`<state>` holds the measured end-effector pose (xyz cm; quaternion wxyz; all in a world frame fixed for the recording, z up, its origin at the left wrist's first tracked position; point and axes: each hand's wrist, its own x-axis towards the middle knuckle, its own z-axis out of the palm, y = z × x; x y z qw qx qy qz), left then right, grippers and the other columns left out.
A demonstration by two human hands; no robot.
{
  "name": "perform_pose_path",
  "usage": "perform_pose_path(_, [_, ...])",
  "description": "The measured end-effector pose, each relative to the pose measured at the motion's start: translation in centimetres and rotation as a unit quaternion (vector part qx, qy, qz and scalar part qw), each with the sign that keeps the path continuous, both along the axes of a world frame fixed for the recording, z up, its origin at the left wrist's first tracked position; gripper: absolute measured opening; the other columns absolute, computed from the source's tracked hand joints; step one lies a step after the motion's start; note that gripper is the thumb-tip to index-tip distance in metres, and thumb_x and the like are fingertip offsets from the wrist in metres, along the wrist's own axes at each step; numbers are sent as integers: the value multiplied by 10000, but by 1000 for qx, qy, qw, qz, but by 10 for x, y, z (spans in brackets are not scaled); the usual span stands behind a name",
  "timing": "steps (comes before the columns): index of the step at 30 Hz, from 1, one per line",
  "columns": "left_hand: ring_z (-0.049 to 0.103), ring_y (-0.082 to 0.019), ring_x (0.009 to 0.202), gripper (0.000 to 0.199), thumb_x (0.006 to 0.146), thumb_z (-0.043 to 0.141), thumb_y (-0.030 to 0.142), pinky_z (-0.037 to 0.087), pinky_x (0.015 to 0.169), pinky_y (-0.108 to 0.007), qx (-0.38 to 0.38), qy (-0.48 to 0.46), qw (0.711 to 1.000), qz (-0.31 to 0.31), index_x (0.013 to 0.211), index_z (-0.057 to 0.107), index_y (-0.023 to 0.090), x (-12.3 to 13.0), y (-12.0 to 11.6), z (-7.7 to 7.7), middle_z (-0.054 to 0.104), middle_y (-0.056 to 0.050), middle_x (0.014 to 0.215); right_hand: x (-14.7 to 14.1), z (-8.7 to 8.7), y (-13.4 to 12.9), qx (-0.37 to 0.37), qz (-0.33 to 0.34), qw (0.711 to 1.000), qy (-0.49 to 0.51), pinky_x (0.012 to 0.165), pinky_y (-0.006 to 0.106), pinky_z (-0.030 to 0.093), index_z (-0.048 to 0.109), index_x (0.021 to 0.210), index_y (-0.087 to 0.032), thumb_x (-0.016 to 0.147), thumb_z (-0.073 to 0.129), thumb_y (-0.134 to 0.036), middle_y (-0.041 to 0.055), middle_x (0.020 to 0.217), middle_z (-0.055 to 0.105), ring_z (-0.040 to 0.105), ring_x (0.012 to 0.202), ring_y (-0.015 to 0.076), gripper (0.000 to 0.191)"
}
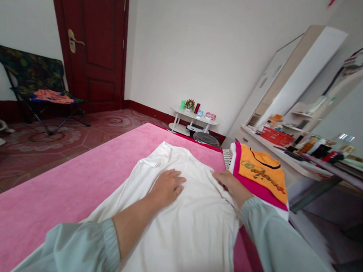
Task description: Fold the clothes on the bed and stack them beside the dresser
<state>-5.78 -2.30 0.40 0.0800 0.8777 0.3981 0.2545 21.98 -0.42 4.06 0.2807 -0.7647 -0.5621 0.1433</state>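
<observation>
A white T-shirt point(194, 227) lies spread over the pink bed cover point(74, 174), with one short sleeve folded in at its far left. My left hand point(167, 187) rests flat on the middle of the shirt, fingers apart. At the shirt's right edge, my right hand point(228, 182) has its fingers curled on the fabric, pinching the side fold; the fingertips are partly hidden. Just beyond my right hand sits a stack of folded clothes, an orange shirt point(262, 169) with dark lettering on top and a magenta garment point(252, 190) under it.
Along the right side stands a white dressing table point(246, 136) with a red basket point(276, 135), bottles and a mirror. A low white stand point(183, 112) holds small items by the far wall. A camouflage folding chair point(40, 72) stands near the dark red door point(95, 36).
</observation>
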Motion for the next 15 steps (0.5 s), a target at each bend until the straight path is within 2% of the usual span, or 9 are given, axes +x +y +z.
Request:
perform_pose_path(3, [487,-230,1212,316,878,506,317,335,1064,-395,3,-8,1000,0,1160,643,282,0,0,1,565,-57,1309,-20,-6,4,-23,51,998,-11,440,222,282,588,579,-149,622,660,-287,-56,418,431,420,431,112,161])
perform_pose_path(6, [494,-229,1199,313,877,505,321,337,1062,-400,3,-11,1000,2,1155,645,287,1,-1,1,568,-54,1302,-30,5,9,-1,95,992,-80,509,204,309,610,620,-158,595,653,-206,-51,519,516,495,544,109,70])
perform_pose_path(9, [498,-235,1191,309,874,506,310,351,1048,-403,2,-11,1000,7,1146,650,283,0,-2,2,571,-53,1296,-19,30,20,16,21,979,-200,596,230,369,646,691,-154,647,619,-184,13,639,603,573,670,152,60])
perform_pose_path(12, [498,-234,1191,303,873,503,306,357,1043,-407,-6,-13,1000,10,1138,651,289,0,-2,4,571,-46,1296,-5,44,29,53,-82,965,-244,752,290,434,643,1005,-100,723,536,-143,145,979,642,600,949,235,304])
perform_pose_path(14, [494,-230,1200,306,874,503,312,348,1052,-410,-11,-12,1000,11,1143,647,294,0,-3,5,564,-44,1305,-9,36,26,80,-85,963,-244,907,313,417,524,1233,-74,750,508,-132,195,1271,517,485,1198,258,486])
perform_pose_path(15, [490,-230,1207,310,874,504,314,344,1056,-411,-13,-10,1000,12,1150,643,295,0,-3,6,559,-45,1312,-16,27,21,83,-65,964,-244,979,318,383,456,1307,-69,763,513,-150,195,1374,430,398,1291,255,553])
